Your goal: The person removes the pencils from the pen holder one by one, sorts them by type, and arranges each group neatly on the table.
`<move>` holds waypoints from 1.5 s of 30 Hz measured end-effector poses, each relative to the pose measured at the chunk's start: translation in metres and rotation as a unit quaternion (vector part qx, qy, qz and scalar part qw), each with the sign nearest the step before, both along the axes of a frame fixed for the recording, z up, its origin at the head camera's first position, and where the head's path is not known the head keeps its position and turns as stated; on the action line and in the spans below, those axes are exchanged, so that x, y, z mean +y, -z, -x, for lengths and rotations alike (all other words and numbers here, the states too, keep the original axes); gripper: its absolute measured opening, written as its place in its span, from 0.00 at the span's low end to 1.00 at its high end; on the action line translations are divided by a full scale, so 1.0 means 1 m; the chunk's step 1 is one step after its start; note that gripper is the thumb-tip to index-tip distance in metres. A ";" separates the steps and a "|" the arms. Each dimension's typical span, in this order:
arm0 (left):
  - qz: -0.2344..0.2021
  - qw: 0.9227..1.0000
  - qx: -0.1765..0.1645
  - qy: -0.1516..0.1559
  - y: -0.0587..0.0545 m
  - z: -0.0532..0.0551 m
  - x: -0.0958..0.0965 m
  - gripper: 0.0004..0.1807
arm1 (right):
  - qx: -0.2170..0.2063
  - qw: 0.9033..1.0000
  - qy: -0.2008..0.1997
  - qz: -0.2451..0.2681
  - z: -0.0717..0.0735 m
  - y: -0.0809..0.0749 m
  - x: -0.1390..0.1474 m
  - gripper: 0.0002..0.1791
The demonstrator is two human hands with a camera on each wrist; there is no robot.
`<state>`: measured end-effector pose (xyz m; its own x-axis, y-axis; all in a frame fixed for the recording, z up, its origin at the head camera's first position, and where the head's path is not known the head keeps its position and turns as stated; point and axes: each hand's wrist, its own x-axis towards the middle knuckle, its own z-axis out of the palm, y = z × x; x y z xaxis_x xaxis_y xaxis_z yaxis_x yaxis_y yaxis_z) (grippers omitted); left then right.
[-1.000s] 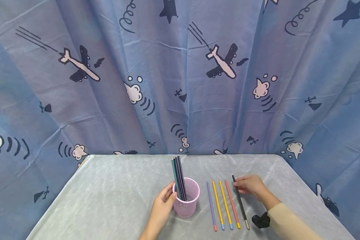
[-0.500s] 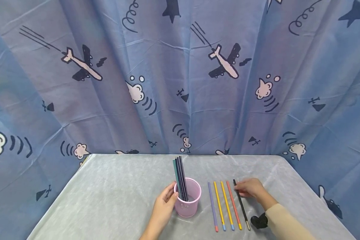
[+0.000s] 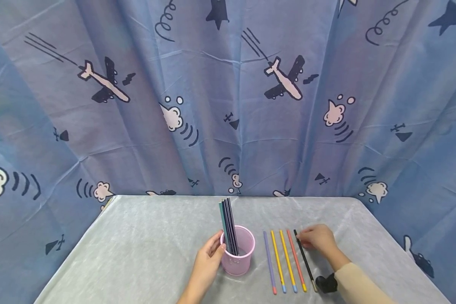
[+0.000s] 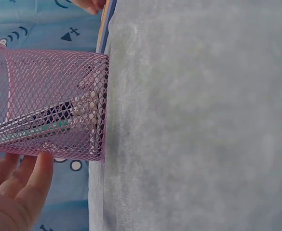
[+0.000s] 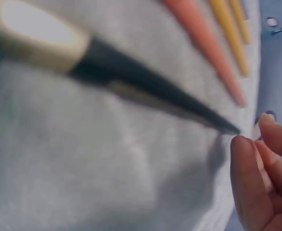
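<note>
My left hand (image 3: pixel 207 261) holds the side of a pink mesh pencil cup (image 3: pixel 237 266), with thumb and fingers spread round its left wall. Several dark pencils (image 3: pixel 231 228) and a teal one lean together inside it. My right hand (image 3: pixel 319 238) is at the far end of a black pencil (image 3: pixel 305 261) with a gold-coloured near end, lying on the table. In the right wrist view, thumb and forefinger stand apart just beyond the tip of that black pencil (image 5: pixel 145 77). Left of it lie a red pencil (image 3: pixel 296 259), two yellow pencils (image 3: pixel 287 259) and a purple pencil (image 3: pixel 269 261), side by side.
A grey-white cloth covers the table (image 3: pixel 148 245). Behind its far edge hangs a blue curtain (image 3: pixel 197 169) printed with planes and stars. A black object (image 3: pixel 327 283) shows beside the right sleeve (image 3: pixel 359 283).
The black pencil's far end has come down and nearer, and the pencil now lies in line with the others. My right fingers have parted from it. The left hand and cup keep their place.
</note>
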<state>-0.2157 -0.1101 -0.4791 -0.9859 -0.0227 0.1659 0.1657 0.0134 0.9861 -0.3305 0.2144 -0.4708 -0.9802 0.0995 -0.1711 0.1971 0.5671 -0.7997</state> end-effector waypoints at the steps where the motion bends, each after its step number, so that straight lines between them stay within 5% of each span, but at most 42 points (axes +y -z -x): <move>1: 0.000 1.000 -0.001 0.000 0.000 0.000 0.000 0.27 | 0.008 1.000 0.000 -0.001 -0.002 -0.002 0.000 0.14; 16: 0.006 1.000 -0.001 -0.003 -0.003 -0.004 0.002 0.27 | 0.050 0.985 -0.030 0.165 -0.043 -0.044 -0.060 0.23; 28: 0.000 1.000 0.002 -0.002 -0.003 -0.004 0.003 0.27 | 0.049 0.971 -0.036 0.231 -0.054 -0.038 -0.100 0.21; 37: 0.005 1.000 0.004 -0.005 -0.003 -0.002 0.000 0.27 | 0.048 0.951 -0.034 0.305 -0.063 -0.026 -0.127 0.19; 45: 0.006 1.000 0.007 -0.002 -0.001 -0.002 0.001 0.27 | 0.038 0.943 -0.007 0.331 -0.071 -0.015 -0.138 0.20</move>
